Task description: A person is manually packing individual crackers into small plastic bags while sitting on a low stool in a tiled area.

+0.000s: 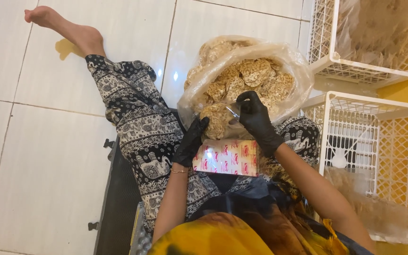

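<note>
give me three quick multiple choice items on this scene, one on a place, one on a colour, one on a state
1. Where is the big clear bag of crackers?
A. in a crate
B. on the tiled floor, ahead of the hands
C. on a shelf

2. What colour are the gloves on the left hand and right hand?
A. black
B. blue
C. white

3. How is the big bag's mouth?
A. tied
B. taped
C. open

Answers: 1 B, it rests on the white tiles left of the white crates. 2 A, both are black. 3 C, the crackers show through the wide mouth.
</note>
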